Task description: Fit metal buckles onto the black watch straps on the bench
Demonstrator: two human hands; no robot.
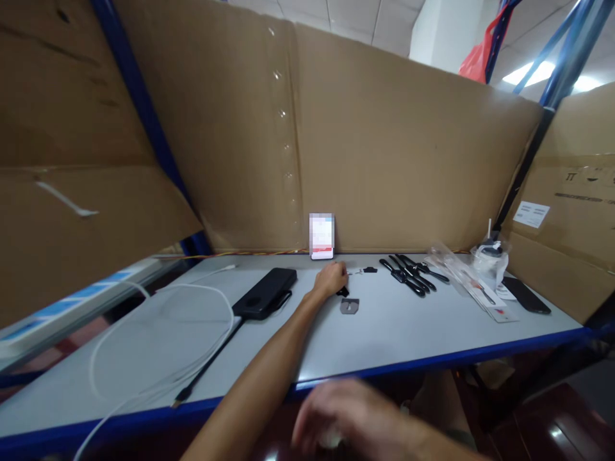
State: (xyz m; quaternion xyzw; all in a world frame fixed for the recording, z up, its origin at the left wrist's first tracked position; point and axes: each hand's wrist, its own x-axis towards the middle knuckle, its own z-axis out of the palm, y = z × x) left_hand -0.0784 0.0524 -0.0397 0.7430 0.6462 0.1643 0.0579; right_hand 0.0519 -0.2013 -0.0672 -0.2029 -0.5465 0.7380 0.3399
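My left hand (331, 278) rests on the grey table, its fingers curled down around something I cannot make out. A small black piece (343, 291) shows beside it, partly covered by the hand. Just in front lies a flat grey metal plate (350, 307) with a cut-out in its middle. Beyond the fingertips are some tiny pale bits (356, 272) and another small black piece (370, 269). My right hand (350, 413) hangs lower, off the table's front edge, smeared by motion; its grip is unclear.
A lit phone (321, 237) leans against the cardboard wall (384, 147). Several black-handled tools (408, 275) lie to the right, near plastic packaging (473, 285) and a dark phone-like slab (526, 294). At left are a black cabled box (266, 293), a white cable (225, 301) and a power strip (81, 304).
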